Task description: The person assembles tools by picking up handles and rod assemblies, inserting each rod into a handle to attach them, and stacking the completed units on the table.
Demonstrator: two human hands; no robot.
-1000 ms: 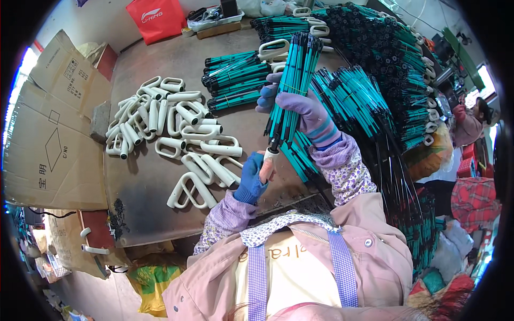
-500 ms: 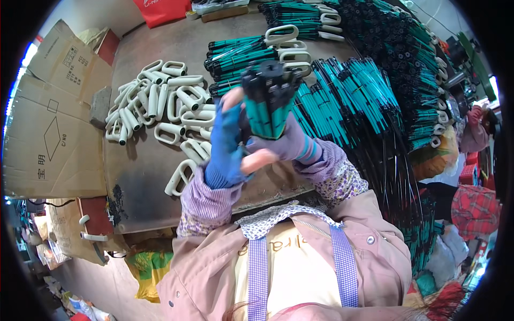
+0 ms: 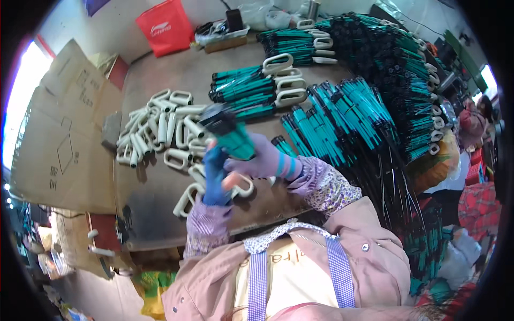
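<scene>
We grip the teal, black-tipped rod bundle [image 3: 231, 134] with right hand [image 3: 262, 160] and left hand [image 3: 215, 176], now tilted further left.

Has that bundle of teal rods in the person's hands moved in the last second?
Yes. The bundle of teal rods has swung left across the table, toward the pile of white handles.

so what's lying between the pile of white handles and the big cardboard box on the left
In the head view, a small grey block sits at the table's left edge between the white handles and the cardboard box.
</scene>
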